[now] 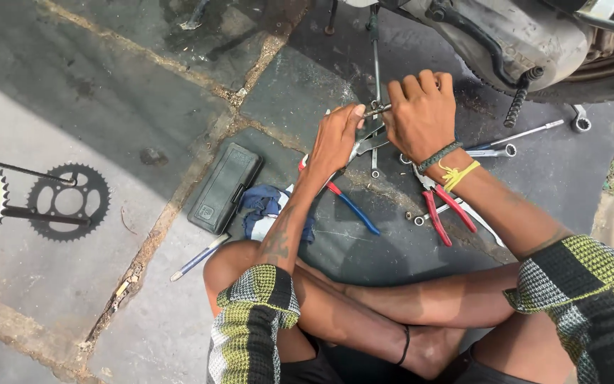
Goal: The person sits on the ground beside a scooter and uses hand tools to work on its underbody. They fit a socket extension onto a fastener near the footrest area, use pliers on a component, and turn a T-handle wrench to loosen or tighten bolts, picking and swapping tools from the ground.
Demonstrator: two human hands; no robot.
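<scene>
While both hands [378,128] pinch it, the small metal rod [376,110] lies near-horizontal.

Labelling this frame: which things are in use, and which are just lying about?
In use: left hand, right hand, thin metal rod gripped between them.

Lying about: red-handled pliers, black plastic case, blue rag, toothed black sprocket, silver spanner.

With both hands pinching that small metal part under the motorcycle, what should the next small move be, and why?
Probably keep the left hand steady while the right hand turns the short thin silver metal rod: both grip it at its ends, and the red-handled pliers lie unused on the stone floor.
</scene>
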